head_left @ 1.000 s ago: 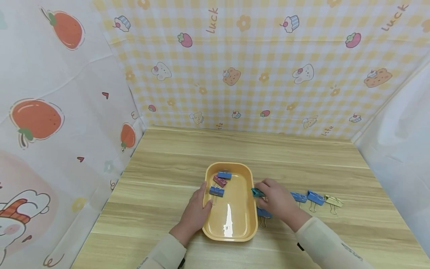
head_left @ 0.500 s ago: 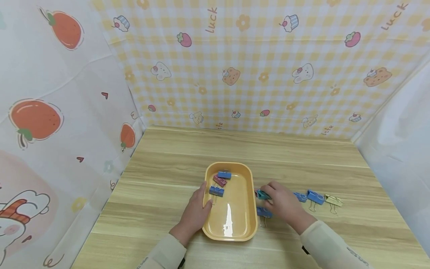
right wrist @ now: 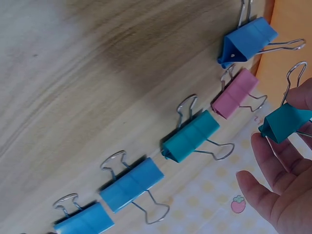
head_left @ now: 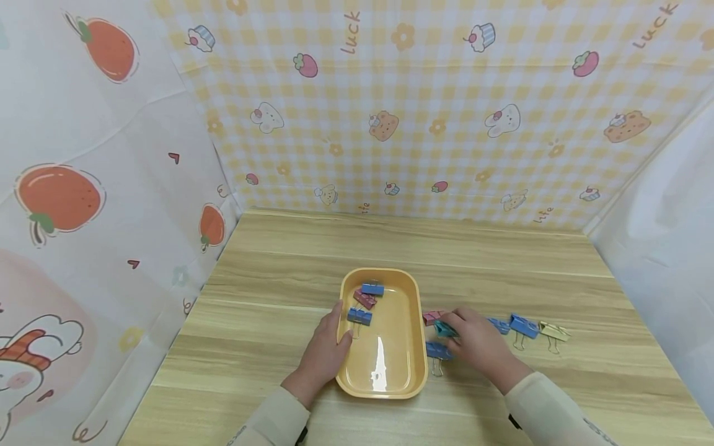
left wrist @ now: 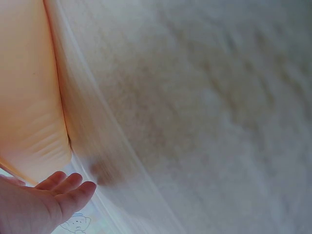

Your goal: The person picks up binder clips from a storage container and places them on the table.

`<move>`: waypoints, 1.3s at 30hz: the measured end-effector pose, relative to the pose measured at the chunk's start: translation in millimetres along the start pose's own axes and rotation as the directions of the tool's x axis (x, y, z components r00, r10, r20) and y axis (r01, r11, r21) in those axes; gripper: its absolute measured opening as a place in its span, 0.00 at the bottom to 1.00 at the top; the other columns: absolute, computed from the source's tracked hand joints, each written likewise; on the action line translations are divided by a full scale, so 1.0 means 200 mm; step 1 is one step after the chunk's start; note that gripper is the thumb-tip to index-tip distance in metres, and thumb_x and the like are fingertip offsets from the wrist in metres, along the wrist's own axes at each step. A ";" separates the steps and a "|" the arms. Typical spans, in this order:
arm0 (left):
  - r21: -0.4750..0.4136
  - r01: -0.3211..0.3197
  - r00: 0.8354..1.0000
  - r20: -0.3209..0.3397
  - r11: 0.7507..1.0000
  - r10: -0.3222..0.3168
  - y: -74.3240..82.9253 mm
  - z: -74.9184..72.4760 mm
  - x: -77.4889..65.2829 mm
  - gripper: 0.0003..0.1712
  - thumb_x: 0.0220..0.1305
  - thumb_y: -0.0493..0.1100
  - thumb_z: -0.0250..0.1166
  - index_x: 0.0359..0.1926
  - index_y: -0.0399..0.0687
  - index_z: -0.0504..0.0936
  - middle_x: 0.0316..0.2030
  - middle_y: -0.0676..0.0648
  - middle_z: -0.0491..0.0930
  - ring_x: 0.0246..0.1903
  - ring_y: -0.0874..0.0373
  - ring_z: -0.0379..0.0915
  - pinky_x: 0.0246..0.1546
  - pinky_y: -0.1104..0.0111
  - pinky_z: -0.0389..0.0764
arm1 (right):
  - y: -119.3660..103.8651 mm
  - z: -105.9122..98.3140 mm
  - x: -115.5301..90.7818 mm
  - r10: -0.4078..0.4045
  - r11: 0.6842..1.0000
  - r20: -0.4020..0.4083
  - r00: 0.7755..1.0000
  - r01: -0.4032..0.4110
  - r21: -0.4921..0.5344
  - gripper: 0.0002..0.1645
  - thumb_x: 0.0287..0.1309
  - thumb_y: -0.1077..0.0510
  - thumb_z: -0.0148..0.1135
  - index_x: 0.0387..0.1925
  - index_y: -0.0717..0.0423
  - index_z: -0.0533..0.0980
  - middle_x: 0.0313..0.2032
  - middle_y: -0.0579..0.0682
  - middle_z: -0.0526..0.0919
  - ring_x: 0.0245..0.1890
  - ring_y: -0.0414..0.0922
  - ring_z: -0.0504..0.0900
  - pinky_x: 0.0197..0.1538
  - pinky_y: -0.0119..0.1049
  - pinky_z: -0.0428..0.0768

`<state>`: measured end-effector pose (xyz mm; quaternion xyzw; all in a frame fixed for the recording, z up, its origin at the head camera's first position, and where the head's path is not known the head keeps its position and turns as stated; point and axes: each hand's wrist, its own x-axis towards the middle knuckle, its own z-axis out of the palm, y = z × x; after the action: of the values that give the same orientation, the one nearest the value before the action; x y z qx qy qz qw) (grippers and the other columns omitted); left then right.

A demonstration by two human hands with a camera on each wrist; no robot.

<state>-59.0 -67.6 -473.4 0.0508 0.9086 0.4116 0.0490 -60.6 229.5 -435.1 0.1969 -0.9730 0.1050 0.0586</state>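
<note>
My left hand [head_left: 323, 347] holds the yellow tray [head_left: 382, 396] at its left side, thumb over the rim and fingers along the outer wall. In the tray's far left part lie two blue binder clips and a pink binder clip [head_left: 365, 300]. My right hand [head_left: 476, 339] pinches a teal binder clip [right wrist: 285, 122] just right of the tray. Close by on the table are a pink binder clip [right wrist: 235, 92] and a blue binder clip [right wrist: 248, 40]. Another teal binder clip [right wrist: 191, 135] lies on the table, hidden by my hand in the head view.
The row of binder clips runs rightward along the wooden table [head_left: 268, 260], with a blue binder clip [head_left: 524, 327] and a yellow binder clip [head_left: 553, 332] at its end. A checked cloth [head_left: 413, 93] hangs behind the table, and white cloth stands at both sides.
My right hand has moved right and slightly nearer with the teal binder clip, away from the tray's rim. The pink clip on the table has come into sight. My left hand stays put.
</note>
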 end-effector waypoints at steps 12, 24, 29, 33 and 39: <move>0.001 0.004 1.000 0.004 1.000 -0.004 0.00 0.00 0.00 0.37 0.64 0.48 0.52 0.69 0.50 0.46 0.61 0.37 0.59 0.61 0.44 0.56 0.58 0.52 0.61 | 0.02 0.01 -0.04 0.053 0.999 0.063 0.997 -0.052 -0.006 0.23 0.40 0.58 0.65 0.44 0.53 0.77 0.32 0.45 0.71 0.28 0.38 0.68 0.30 0.34 0.74; 0.001 0.010 1.000 0.013 1.000 -0.010 0.01 -0.01 0.00 0.37 0.64 0.48 0.51 0.69 0.51 0.45 0.62 0.38 0.58 0.61 0.44 0.55 0.58 0.51 0.61 | 0.05 0.03 -0.08 0.054 0.999 0.058 0.997 -0.055 0.004 0.21 0.40 0.57 0.66 0.41 0.52 0.77 0.39 0.47 0.76 0.37 0.44 0.76 0.40 0.41 0.78; 0.001 0.008 1.000 0.013 1.000 -0.008 0.01 -0.01 0.00 0.37 0.64 0.48 0.51 0.69 0.50 0.45 0.62 0.37 0.58 0.61 0.43 0.55 0.58 0.51 0.61 | 0.06 0.02 -0.10 0.053 0.999 0.063 0.997 -0.053 0.002 0.20 0.39 0.59 0.65 0.40 0.54 0.77 0.37 0.48 0.77 0.36 0.44 0.76 0.40 0.40 0.78; 0.004 0.011 1.000 0.012 1.000 -0.011 0.01 0.00 0.00 0.37 0.64 0.48 0.51 0.69 0.51 0.45 0.62 0.37 0.58 0.61 0.43 0.55 0.58 0.51 0.61 | 0.07 0.03 -0.11 0.054 0.999 0.074 0.996 -0.055 0.002 0.21 0.38 0.60 0.65 0.41 0.55 0.77 0.36 0.48 0.76 0.35 0.44 0.75 0.39 0.40 0.78; 0.010 0.011 1.000 0.011 1.000 -0.011 0.01 -0.01 0.00 0.37 0.64 0.48 0.51 0.69 0.51 0.45 0.62 0.37 0.58 0.61 0.43 0.55 0.58 0.51 0.60 | 0.09 0.04 -0.12 0.065 0.998 0.105 0.992 -0.064 -0.017 0.21 0.39 0.60 0.65 0.41 0.56 0.77 0.35 0.46 0.75 0.32 0.41 0.73 0.35 0.37 0.77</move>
<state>-58.3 -66.9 -470.9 0.0482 0.9107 0.4065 0.0562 -46.0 252.9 -449.0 0.1703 -0.9813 0.0900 0.0052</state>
